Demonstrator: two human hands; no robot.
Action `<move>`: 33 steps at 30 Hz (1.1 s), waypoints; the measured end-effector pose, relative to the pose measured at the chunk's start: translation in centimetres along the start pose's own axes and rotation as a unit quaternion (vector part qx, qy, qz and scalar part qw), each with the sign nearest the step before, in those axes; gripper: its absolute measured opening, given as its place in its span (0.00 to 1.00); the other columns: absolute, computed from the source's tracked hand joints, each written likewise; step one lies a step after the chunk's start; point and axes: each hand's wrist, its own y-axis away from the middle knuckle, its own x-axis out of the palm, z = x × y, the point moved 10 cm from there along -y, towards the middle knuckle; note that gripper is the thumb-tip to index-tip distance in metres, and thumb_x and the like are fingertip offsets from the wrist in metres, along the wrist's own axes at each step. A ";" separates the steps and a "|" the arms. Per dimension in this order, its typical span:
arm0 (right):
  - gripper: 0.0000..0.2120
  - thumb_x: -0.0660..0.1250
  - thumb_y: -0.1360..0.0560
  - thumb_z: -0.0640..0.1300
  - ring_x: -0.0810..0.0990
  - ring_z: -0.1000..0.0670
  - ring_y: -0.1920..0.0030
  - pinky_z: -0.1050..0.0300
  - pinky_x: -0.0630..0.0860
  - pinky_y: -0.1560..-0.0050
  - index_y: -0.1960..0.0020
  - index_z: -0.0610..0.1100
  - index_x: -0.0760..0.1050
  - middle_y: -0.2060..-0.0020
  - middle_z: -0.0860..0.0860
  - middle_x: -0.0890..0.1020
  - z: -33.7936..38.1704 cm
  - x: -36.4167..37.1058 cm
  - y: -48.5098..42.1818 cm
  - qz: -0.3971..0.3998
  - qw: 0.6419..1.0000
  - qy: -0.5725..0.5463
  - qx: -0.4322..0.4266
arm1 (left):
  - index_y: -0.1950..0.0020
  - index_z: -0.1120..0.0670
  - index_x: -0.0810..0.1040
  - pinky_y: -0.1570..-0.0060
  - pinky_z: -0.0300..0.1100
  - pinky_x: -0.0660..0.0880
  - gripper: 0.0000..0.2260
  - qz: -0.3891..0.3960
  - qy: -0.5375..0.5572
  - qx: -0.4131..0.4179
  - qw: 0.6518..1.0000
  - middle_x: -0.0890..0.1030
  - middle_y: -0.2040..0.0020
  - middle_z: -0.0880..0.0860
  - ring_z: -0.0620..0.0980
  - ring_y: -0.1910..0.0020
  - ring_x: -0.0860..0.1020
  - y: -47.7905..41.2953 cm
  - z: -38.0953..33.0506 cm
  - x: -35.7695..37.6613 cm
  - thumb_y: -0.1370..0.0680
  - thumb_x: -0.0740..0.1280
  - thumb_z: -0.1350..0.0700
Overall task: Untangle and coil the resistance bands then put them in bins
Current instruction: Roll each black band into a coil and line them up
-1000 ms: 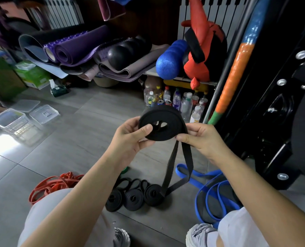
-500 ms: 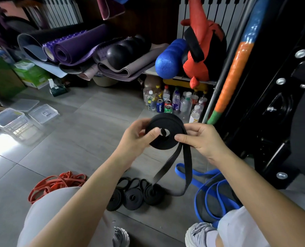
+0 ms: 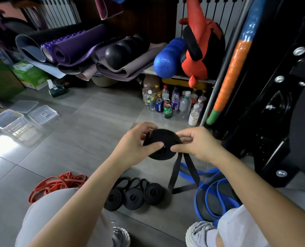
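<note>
Holding a black coil [image 3: 163, 137] in mid-air at picture centre between both grips. Curling the left grip [image 3: 135, 145] round the coil's 9 o'clock edge, thumb pressing on the near face, fingers wrapping over the top. Curling the right grip [image 3: 199, 145] round the 3 o'clock edge likewise, thumb lying on the face near the core, so covering much of the coil and its hole. Crouching over three wound black rolls [image 3: 133, 196] at 6 o'clock, touching one another in a row on the grey floor [image 3: 80, 139]. Letting the unwound tail [image 3: 176, 173] hang from the coil toward 5 o'clock, its bottom loop ending low, just beside the rightmost roll and in front of the blue bands [image 3: 215, 193] at 4 o'clock. Hiding part of those bands under the right knee [image 3: 246, 227], and part of the red bands [image 3: 57, 182] at 8 o'clock under the left knee [image 3: 50, 211]. Looking toward clear bins [image 3: 7, 120] well apart at 9 o'clock, standing open, two lids [image 3: 43, 114] lying just beside them. Facing bottles and cans [image 3: 173, 102] at 12 o'clock, standing beneath a shelf [image 3: 148, 71] bearing a blue roller [image 3: 167, 59] and a red bag [image 3: 201, 50]. Taking in rolled mats [image 3: 73, 49] at 11 o'clock. Working close, at 2 o'clock, to a taped pole [image 3: 237, 68] and a black rack [image 3: 281, 104].
</note>
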 end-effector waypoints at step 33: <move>0.16 0.70 0.29 0.32 0.82 0.65 0.59 0.74 0.73 0.62 0.46 0.49 0.79 0.64 0.62 0.84 1.8 -2.5 0.3 -0.055 0.997 -0.025 -0.043 | 0.52 0.45 0.79 0.58 0.41 0.77 0.15 -0.053 0.178 0.018 0.982 0.83 0.58 0.45 0.46 0.56 0.82 -0.7 0.0 -2.1 0.27 0.70 0.66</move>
